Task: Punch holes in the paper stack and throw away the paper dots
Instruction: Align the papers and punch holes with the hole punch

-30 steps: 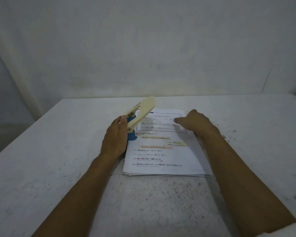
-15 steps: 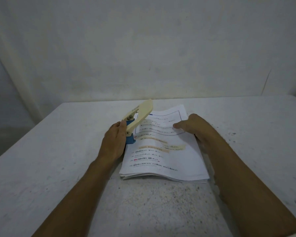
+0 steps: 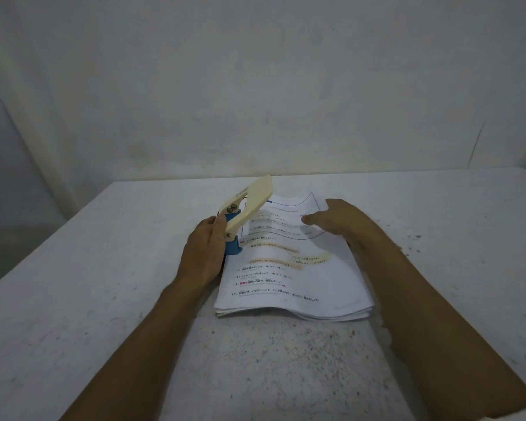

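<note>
A stack of printed white paper (image 3: 298, 287) lies on the white table (image 3: 73, 299), its far end curled upward. At the stack's left edge stands a hole punch (image 3: 243, 208) with a blue base and a raised cream lever. My left hand (image 3: 204, 253) is wrapped around the punch's base from the left. On the far right part of the stack my right hand (image 3: 340, 223) lifts the upper sheets, thumb on top and fingers hidden behind the paper. No paper dots are visible.
A plain white wall (image 3: 255, 86) stands right behind the table's far edge. Small dark specks mark the tabletop (image 3: 413, 238) to the right of the stack and in front of it.
The far end of the paper stack has risen and curled up under my right hand, and the stack has turned a little. My left hand stays on the punch.
</note>
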